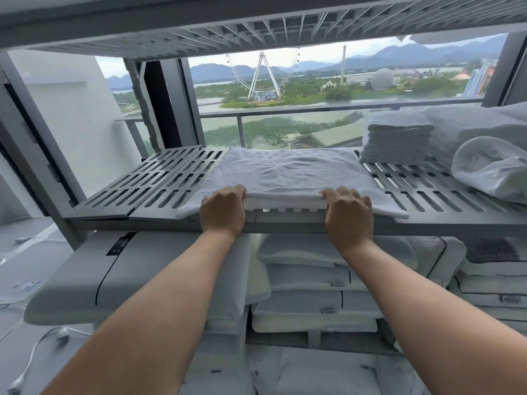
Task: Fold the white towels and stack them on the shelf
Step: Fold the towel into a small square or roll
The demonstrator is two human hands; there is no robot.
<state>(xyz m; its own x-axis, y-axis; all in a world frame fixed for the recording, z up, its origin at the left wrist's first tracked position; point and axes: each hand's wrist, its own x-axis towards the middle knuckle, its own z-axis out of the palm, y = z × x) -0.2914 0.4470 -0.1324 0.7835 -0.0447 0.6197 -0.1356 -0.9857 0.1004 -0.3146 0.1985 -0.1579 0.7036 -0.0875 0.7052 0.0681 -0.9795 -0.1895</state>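
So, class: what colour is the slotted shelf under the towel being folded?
Grey, slotted shelf beneath the white towel; head view shows it best.

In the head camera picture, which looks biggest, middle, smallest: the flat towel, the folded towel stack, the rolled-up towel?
1. flat towel: clearly largest.
2 and 3. rolled-up towel and folded towel stack look about alike; the rolled one is nearer the camera and cut off at the edge, so unranked.

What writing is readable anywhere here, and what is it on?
"Hilton", as far as it can be made out: small tag on the pillows under the shelf.
Black label on the big grey cushion: too blurred to read.
Pale label at far left: too blurred to read.
Other pillow tags: too small.
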